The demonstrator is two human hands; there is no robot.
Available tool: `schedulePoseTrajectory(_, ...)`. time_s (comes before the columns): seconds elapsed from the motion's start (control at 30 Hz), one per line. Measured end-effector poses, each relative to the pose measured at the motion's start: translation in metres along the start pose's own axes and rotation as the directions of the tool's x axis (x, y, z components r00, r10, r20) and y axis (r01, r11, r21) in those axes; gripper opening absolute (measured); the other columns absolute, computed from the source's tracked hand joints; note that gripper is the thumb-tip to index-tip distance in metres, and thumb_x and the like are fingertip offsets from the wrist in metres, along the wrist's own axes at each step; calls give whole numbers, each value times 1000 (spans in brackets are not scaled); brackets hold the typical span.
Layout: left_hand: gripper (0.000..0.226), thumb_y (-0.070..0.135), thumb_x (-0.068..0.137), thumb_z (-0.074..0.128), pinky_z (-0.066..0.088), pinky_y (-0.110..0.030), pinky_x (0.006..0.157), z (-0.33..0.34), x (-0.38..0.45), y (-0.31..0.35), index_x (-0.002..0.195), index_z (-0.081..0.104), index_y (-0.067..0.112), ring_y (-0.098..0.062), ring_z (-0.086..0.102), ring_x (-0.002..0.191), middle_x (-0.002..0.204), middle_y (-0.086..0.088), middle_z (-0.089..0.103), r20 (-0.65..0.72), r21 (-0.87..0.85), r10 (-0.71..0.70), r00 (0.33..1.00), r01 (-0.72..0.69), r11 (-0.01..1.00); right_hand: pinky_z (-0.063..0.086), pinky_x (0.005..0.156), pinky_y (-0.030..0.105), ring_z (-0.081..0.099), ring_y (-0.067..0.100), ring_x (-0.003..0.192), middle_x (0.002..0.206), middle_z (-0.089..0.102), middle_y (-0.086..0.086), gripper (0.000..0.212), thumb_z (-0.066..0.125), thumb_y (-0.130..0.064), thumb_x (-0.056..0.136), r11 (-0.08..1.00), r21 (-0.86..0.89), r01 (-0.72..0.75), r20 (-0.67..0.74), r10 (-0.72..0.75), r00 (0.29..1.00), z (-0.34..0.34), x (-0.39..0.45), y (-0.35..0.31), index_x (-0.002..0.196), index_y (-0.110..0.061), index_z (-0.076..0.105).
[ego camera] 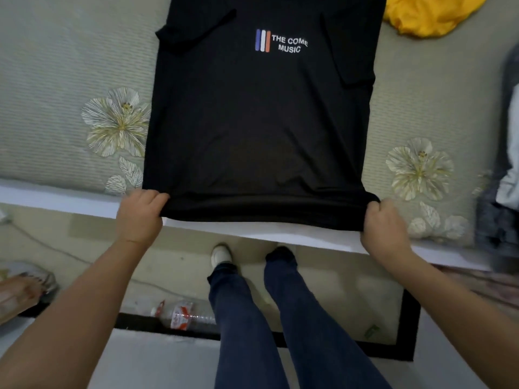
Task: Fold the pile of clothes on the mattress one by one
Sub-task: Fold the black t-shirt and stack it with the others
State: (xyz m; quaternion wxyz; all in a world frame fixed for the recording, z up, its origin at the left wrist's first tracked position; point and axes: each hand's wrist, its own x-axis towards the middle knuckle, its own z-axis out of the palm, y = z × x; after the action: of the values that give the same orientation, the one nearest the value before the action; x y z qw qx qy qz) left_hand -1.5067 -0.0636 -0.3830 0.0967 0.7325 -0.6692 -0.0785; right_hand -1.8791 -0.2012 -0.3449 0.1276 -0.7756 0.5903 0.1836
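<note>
At the mattress edge: left hand [139,214] and right hand [384,226], each with fingers curled tight round one bottom corner of the black short-sleeved T-shirt [261,130], hem stretched taut between them. Beyond the hands, shirt lies flat, front up, white lettering with blue, white and red bars, on the grey-green flowered mattress [70,80]. Past the right hand: crumpled yellow garment [429,15]; farther right, grey and white clothes pile [502,178]. Below the hands: plastic bottle [182,315] on the floor.
</note>
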Motion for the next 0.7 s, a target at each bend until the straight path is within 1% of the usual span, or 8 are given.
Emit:
schedulePoseTrajectory(0.1,34,-11,60,39,50,-41,44,-12,-9,-13,76,69,-11,-35,59,51,63,-21,63,145,93,140,979,-154,984,34,57,37,54,39,70,81,52,29,10,55,18,70,1000,-31,-2,5,3,1000,3,-19,-4,74,10,59)
schedulePoseTrajectory(0.2,40,-15,74,51,45,-44,78,-21,-17,-26,110,63,-4,-38,58,92,100,-22,64,407,186,48,912,-134,973,49,54,45,59,39,56,69,60,28,23,73,19,42,961,-186,206,-57,-220,974,7,-52,-7,59,6,63)
schedulePoseTrajectory(0.27,46,0,88,31,34,-34,90,-30,-22,-34,129,50,7,-28,47,115,125,-13,55,575,206,-5,818,-139,969,50,65,57,66,43,76,93,67,29,32,75,13,41,907,-290,307,-22,-327,945,11,-70,-6,71,1,72)
schedulePoseTrajectory(0.4,45,5,89,34,37,-26,90,-56,-29,-36,128,50,22,-20,49,115,127,-1,53,812,340,-99,575,-329,881,19,111,44,13,25,142,155,13,3,43,54,-21,89,849,-294,438,457,-278,845,18,-95,-8,132,-24,49)
schedulePoseTrajectory(0.47,40,6,90,37,40,-27,92,-65,-30,-35,125,52,20,-20,52,113,126,-3,53,882,333,-201,426,-263,906,21,111,31,20,16,140,153,21,-4,39,40,-26,96,925,-96,368,659,-218,720,16,-104,-18,135,-25,43)
schedulePoseTrajectory(0.53,35,7,90,41,41,-30,94,-73,-24,-36,122,55,13,-24,51,114,127,-9,53,905,297,-232,356,-139,945,21,110,28,34,16,133,146,37,2,37,40,-22,97,980,101,173,688,-195,699,10,-109,-32,134,-19,46)
schedulePoseTrajectory(0.63,35,2,89,39,38,-34,93,-84,2,-44,121,54,4,-32,49,114,126,-18,53,814,227,-274,513,152,962,38,87,26,53,28,114,123,58,19,30,55,-9,89,800,484,-355,512,70,856,-9,-100,-35,118,-5,61)
schedulePoseTrajectory(0.7,32,-1,88,40,38,-36,88,-90,25,-52,116,55,-1,-37,50,110,120,-25,54,672,102,-379,636,427,898,36,77,26,57,33,103,109,63,23,25,57,-5,87,581,648,-492,431,253,866,-24,-86,-32,110,2,63)
